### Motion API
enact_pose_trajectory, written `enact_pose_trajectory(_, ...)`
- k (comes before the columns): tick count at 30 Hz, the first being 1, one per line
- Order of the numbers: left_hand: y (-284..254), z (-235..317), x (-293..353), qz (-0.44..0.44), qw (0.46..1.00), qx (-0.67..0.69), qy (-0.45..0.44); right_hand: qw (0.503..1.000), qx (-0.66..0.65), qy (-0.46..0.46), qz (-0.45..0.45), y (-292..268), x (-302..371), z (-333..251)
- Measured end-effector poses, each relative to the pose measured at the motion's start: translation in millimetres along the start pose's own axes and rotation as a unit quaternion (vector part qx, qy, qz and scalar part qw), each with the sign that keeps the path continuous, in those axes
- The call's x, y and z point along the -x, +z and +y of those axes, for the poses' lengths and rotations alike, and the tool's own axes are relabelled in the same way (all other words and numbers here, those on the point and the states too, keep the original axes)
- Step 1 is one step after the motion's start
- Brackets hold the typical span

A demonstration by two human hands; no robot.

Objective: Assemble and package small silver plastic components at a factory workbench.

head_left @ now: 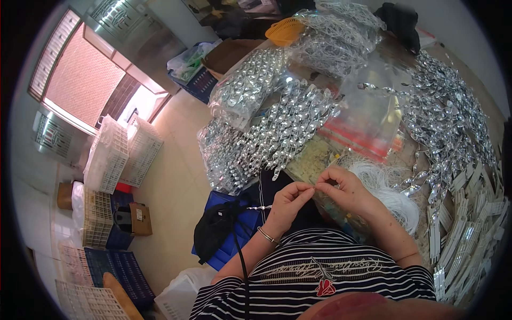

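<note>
In front of my chest, my left hand (292,202) and my right hand (345,190) meet, each closed in a pinch, fingertips nearly touching. Whatever lies between the fingertips is too fine to make out. A short silver twisted strip (260,207) sticks out to the left beside my left hand; whether that hand holds it is hidden. Right behind my right hand lies a loose bundle of thin white thread (392,197). Beyond both hands, many shiny silver twisted strips (288,120) are spread over the near left part of the table.
More silver strips (448,106) and pale flat strips (469,218) are heaped at the right. Clear plastic bags (368,101) and a yellow basket (284,32) lie farther back. A black bag (216,229) rests on a blue stool at my left. Stacked crates (106,154) line the left wall.
</note>
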State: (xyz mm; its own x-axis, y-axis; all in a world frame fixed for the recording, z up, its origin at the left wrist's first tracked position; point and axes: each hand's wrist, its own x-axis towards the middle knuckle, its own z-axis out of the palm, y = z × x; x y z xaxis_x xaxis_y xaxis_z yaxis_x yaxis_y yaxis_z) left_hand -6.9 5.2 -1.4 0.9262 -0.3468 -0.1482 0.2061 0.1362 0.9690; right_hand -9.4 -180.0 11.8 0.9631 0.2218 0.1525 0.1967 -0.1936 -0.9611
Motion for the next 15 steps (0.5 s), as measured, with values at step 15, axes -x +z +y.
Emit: enact_pose_trajectory(15,-1.8,2.1,5.9,0.014,0.999,-0.040,0.008,1.000,0.027,-0.002,-0.010,3.0,7.6,-2.6)
